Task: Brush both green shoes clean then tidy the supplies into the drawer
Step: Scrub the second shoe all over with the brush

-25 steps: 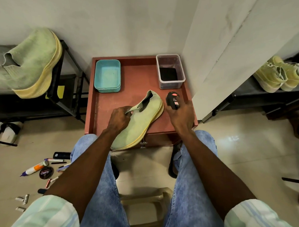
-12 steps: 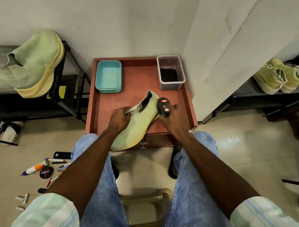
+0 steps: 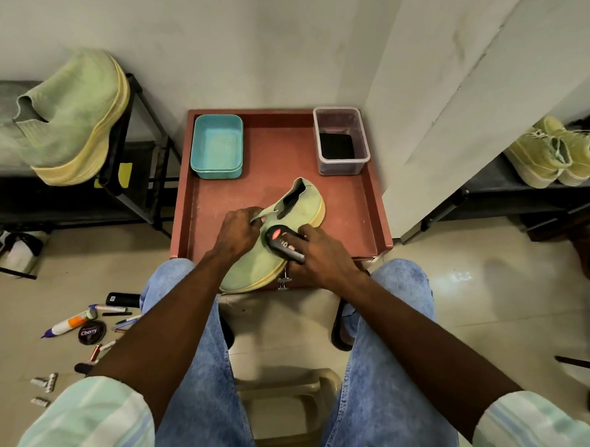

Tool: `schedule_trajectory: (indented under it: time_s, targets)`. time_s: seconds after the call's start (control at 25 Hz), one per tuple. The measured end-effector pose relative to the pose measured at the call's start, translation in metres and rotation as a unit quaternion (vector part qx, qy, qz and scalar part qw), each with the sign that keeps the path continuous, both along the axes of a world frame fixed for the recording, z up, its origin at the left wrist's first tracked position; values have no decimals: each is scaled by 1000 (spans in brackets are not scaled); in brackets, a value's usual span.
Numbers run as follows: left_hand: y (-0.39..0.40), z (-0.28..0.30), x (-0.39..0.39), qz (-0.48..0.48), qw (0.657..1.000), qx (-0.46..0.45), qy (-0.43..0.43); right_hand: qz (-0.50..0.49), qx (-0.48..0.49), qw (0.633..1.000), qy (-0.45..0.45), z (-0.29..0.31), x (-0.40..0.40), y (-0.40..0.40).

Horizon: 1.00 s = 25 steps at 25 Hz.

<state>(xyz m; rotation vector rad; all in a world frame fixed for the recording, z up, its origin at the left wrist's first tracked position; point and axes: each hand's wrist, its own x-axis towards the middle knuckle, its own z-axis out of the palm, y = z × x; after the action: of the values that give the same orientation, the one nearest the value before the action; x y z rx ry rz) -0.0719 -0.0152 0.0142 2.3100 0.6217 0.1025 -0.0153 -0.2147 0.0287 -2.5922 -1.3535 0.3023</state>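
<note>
Holding the green shoe (image 3: 279, 243) still on the red counter (image 3: 352, 205) by its collar with the left hand (image 3: 237, 231), gripping the black brush (image 3: 283, 242) in the right hand (image 3: 322, 255) to scrub its top.

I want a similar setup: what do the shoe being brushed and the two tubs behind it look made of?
Green shoe: knit fabric upper, matte and ribbed; yellowish sole looks like foam or rubber. Teal tub: opaque plastic, smooth moulded rim. Clear tub: see-through plastic, probably rigid.

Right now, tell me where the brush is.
In the head view, the brush is held in the right hand, resting on the green shoe at the red tray's near edge.
</note>
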Motion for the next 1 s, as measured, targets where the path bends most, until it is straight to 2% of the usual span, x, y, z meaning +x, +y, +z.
schedule_trajectory:
  time_s: [0.12,0.16,0.28,0.32,0.44,0.48,0.56,0.64,0.68,0.72,0.76,0.84,0.92,1.0]
  targets:
    - [-2,0,0,5,1000,-9,7,-178,35,983,-23,6,19,-1]
    - [-2,-1,0,11,1000,-14,8,-162,32,986,-22,6,17,2]
    - [1,0,0,22,999,-24,11,-2,5,998,64,-4,-12,0]
    - [3,0,0,21,999,-26,9,5,6,997,82,-3,-11,-3]
    - [1,1,0,13,1000,-19,2,-189,55,976,96,5,16,-6]
    - [0,1,0,16,1000,-16,0,-205,63,973,80,4,17,-4]
    - [1,-1,0,20,1000,-16,-2,-90,32,994,59,3,0,2]
    - [2,-2,1,14,1000,-14,-4,19,-15,998,63,-2,-13,2]
    - [3,-2,1,11,1000,-10,-4,-1,-16,998,55,1,-6,0]
    - [3,-3,1,11,1000,-5,-5,-73,16,996,49,3,6,-2]
    - [2,-5,2,10,1000,1,-6,-163,73,983,54,7,17,-5]
    - [2,-7,5,-5,1000,21,-3,-300,222,923,93,13,31,-12]
    - [8,-4,10,-43,998,49,11,-375,345,845,163,15,32,-13]
    - [16,3,17,-108,989,100,17,-401,399,791,234,20,30,-10]
